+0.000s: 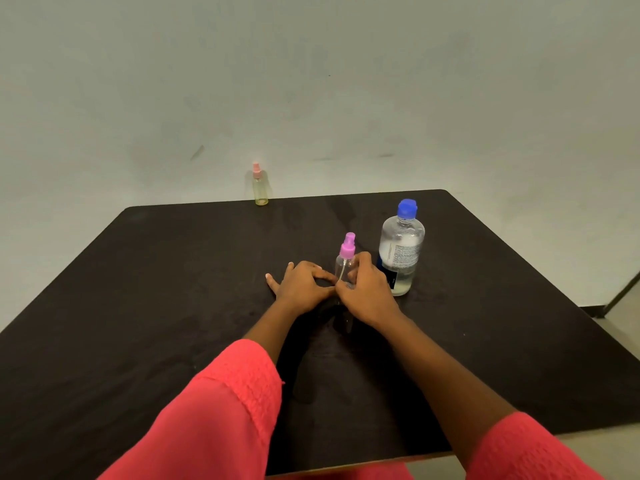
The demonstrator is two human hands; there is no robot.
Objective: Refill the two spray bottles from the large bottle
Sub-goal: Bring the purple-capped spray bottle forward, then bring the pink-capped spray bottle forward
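Right hand is wrapped round the lower body of the purple-capped spray bottle. Its fingers curl in from the bottle's right side and its thumb lies across the near side. The wrist is low, close to the table, and the forearm runs straight back toward the near edge into a coral sleeve.

The left hand lies palm down just left of that bottle, with its outer fingers splayed flat toward the table's left edge. Its forefinger and thumb reach toward the base of the bottle and form an open loop. Their tips meet the bottle and the right thumb, but I cannot tell whether they pinch the bottle or only touch it. The left forearm comes in at a slant from the near edge, out of the other coral sleeve, so the two arms converge on the bottle.

The held spray bottle stands upright with its sprayer head on, near the middle of the table and a little toward the right edge. The large bottle stands upright just to its right and slightly farther back. It has a blue cap on and clear liquid inside, and the right hand's knuckles overlap its lower left side. The pink-capped spray bottle stands upright at the far edge, left of centre and well apart from the hands, against a pale wall.
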